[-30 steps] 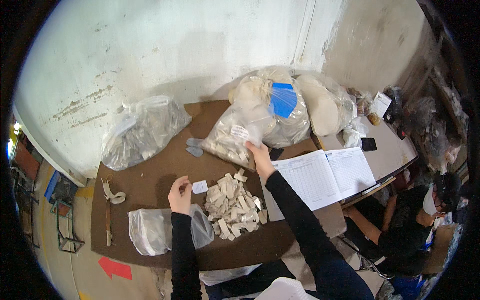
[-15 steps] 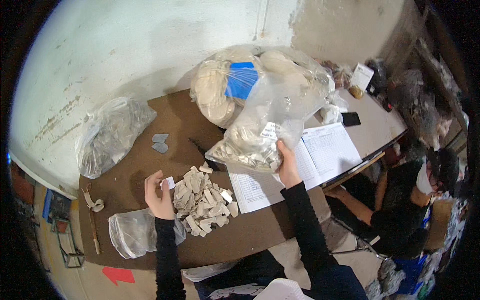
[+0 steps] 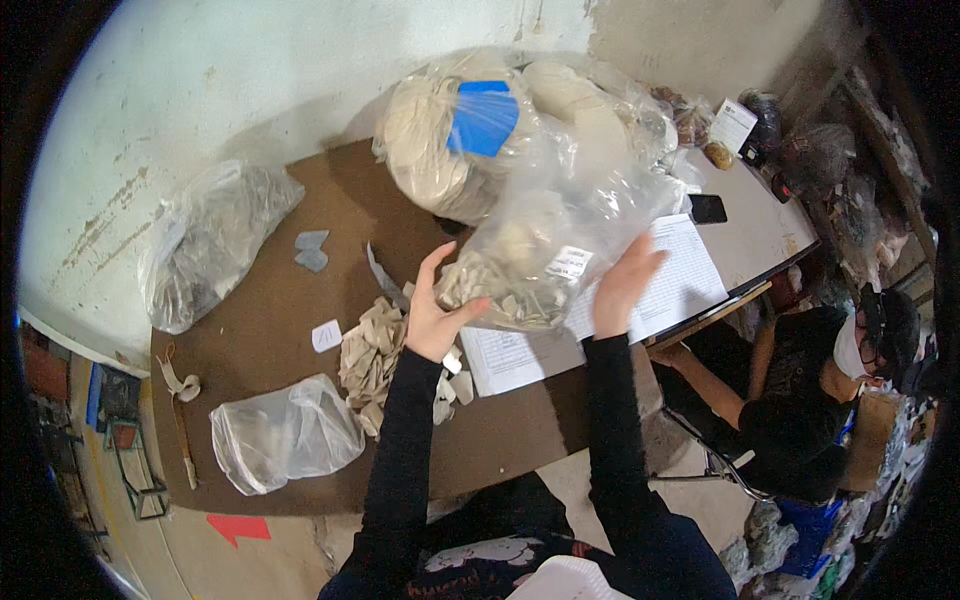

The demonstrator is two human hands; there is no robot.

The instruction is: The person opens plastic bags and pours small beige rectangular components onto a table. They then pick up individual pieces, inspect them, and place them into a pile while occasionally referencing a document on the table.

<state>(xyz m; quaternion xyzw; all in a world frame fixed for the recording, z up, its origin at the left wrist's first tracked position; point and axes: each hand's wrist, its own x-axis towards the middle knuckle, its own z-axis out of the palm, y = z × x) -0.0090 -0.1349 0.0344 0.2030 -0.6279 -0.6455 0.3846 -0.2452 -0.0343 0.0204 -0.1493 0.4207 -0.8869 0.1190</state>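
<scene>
A clear plastic bag [image 3: 520, 260] with pale flat pieces and a white label in it leans over the open notebook [image 3: 520, 362]. At its left end my left hand [image 3: 437, 318] is open, thumb and fingers spread and seemingly touching the plastic. My right hand [image 3: 625, 285] is beside the bag's right side, fingers stretched out and slightly blurred. A pile of beige pieces [image 3: 372, 350] lies under and left of my left wrist, partly hidden by it. A small white tag [image 3: 326, 336] rests on the brown tabletop left of the pile.
A flattened clear bag [image 3: 287, 435] lies near the front edge. At the left stands a filled bag [image 3: 215, 245], with grey pieces [image 3: 312, 250] beside it. Large bags [image 3: 430, 140] fill the back. A phone [image 3: 708, 208] lies right. A person [image 3: 800, 390] sits at the right.
My right hand has let go of the bag and flattened beside it. My left hand has set down the white tag and moved right to the bag. The view has shifted slightly.
</scene>
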